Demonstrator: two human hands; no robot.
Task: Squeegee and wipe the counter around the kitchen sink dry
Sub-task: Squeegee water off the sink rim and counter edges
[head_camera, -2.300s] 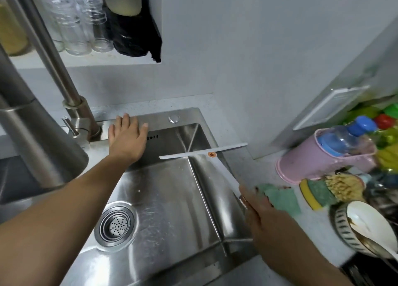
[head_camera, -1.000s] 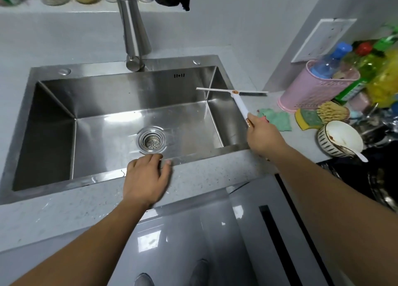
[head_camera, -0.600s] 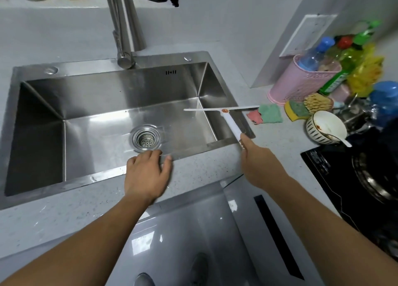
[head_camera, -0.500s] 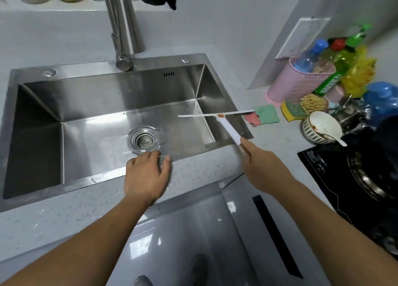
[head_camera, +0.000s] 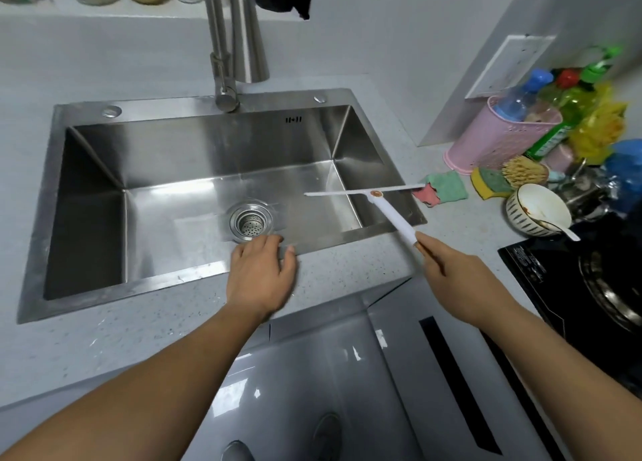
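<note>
White squeegee (head_camera: 385,207) pulled nearer, right hand (head_camera: 451,269) gripping handle; left hand (head_camera: 260,280) fingers (head_camera: 267,244) flat, unmoved.

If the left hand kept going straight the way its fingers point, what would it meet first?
Nothing at once: the left hand rests at the sink rim, open basin ahead; the drain strainer sits lower, just beyond. Depth unclear.

Bright, even light; wide-angle edge distortion

The sink (head_camera: 173,283) is showing brushed metal with a dull shine; the counter (head_camera: 139,339) is looking matt and speckled like stone; the squeegee (head_camera: 392,214) is looking like smooth white plastic; the cabinet front (head_camera: 312,373) is shining glossy grey
</note>
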